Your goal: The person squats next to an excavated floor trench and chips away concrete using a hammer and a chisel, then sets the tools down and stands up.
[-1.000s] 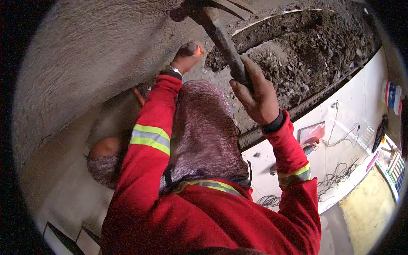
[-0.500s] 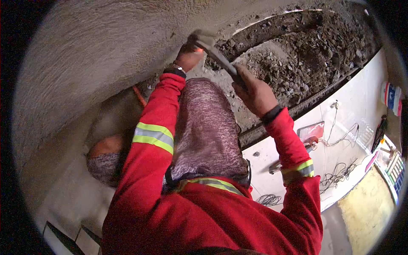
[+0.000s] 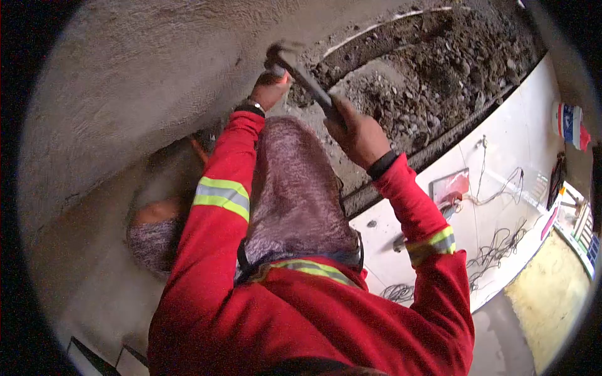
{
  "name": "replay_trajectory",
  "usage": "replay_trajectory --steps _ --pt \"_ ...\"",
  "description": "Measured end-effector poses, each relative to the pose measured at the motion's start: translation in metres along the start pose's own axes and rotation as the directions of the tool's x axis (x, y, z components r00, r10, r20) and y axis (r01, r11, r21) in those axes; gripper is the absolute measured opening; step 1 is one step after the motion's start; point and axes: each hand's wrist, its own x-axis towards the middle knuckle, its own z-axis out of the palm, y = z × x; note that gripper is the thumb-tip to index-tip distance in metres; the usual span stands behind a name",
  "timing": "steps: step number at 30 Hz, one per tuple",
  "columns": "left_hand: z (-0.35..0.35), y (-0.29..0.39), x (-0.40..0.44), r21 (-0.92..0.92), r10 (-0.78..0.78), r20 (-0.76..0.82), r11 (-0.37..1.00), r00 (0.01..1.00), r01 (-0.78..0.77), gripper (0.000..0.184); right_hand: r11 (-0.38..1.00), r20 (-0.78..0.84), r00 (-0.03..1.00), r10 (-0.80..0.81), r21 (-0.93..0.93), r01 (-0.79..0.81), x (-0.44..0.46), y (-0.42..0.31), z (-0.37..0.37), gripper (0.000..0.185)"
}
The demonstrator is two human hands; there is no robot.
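My right hand is wrapped round the handle of a claw hammer, whose blurred head lies right at the top of my left hand. My left hand, with a watch at the wrist, is closed round a small object with an orange-red part; most of it is hidden by the fingers and hammer head. Both hands are close to the rough grey plastered wall, above my knee in mottled trousers.
Broken rubble and soil fill a strip at the upper right. Beside it, white tiles carry loose cables, a red-and-grey flat item and a metal tool. A white-and-blue bucket stands at the far right.
The hammer has swung down from its raised position to the top of my left hand. My right hand has moved lower and left, and the whole view has shifted slightly.
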Motion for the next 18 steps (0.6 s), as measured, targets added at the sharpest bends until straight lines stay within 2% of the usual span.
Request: replay_trajectory --steps 2,4,5,7,8,9,11,12,13,14,16,18 --pt "0.038 -0.061 0.027 -0.068 0.066 -0.147 0.995 0.987 -0.077 0.022 0.983 -0.12 0.989 -0.084 0.155 0.103 -0.002 -0.019 -0.013 0.051" --pt "0.032 -0.061 0.025 0.004 0.158 -0.112 0.987 0.981 -0.159 0.023 0.934 -0.253 0.955 -0.156 0.277 0.226 -0.004 -0.043 -0.023 0.053" --pt "0.027 -0.058 0.022 0.042 0.204 -0.086 0.979 0.975 -0.201 0.023 0.941 -0.24 0.961 -0.135 0.272 0.201 -0.004 -0.04 -0.019 0.053" --pt "0.011 -0.024 0.008 0.106 0.007 -0.021 0.994 1.0 -0.005 0.022 0.955 -0.218 0.97 -0.103 0.25 0.157 -0.001 -0.024 -0.006 0.053" --pt "0.013 -0.026 0.007 0.079 0.04 -0.064 0.996 0.997 -0.035 0.024 0.995 -0.101 0.992 -0.081 0.054 0.087 0.001 0.004 0.008 0.052" --pt "0.015 -0.028 0.006 0.055 0.073 -0.107 0.996 0.992 -0.067 0.025 0.995 -0.074 0.994 -0.083 0.041 0.086 -0.003 0.009 0.01 0.052" --pt "0.052 -0.092 0.027 -0.055 0.348 -0.344 0.92 0.872 -0.389 0.031 0.996 -0.019 0.996 -0.088 0.017 0.088 -0.003 0.012 0.009 0.052" --pt "0.052 -0.082 0.045 0.277 0.059 -0.079 0.96 0.995 -0.035 0.015 0.994 -0.049 0.994 -0.096 0.047 0.099 -0.006 0.001 0.005 0.052" --pt "0.055 -0.078 0.042 0.196 0.121 -0.119 0.976 0.986 -0.096 0.015 0.984 -0.12 0.985 -0.121 0.114 0.135 -0.006 -0.011 -0.003 0.052" --pt "0.036 -0.044 0.024 0.116 0.177 -0.172 0.981 0.969 -0.159 0.016 0.968 -0.191 0.97 -0.149 0.173 0.183 -0.004 -0.026 -0.012 0.052" --pt "0.024 -0.031 0.017 0.127 0.319 -0.182 0.946 0.93 -0.299 0.016 0.916 -0.335 0.921 -0.197 0.272 0.295 -0.001 -0.049 -0.021 0.052" --pt "0.007 0.007 0.005 0.191 -0.001 -0.043 0.982 0.999 0.009 0.028 0.945 -0.289 0.947 -0.138 0.248 0.214 0.0 -0.03 -0.006 0.048"
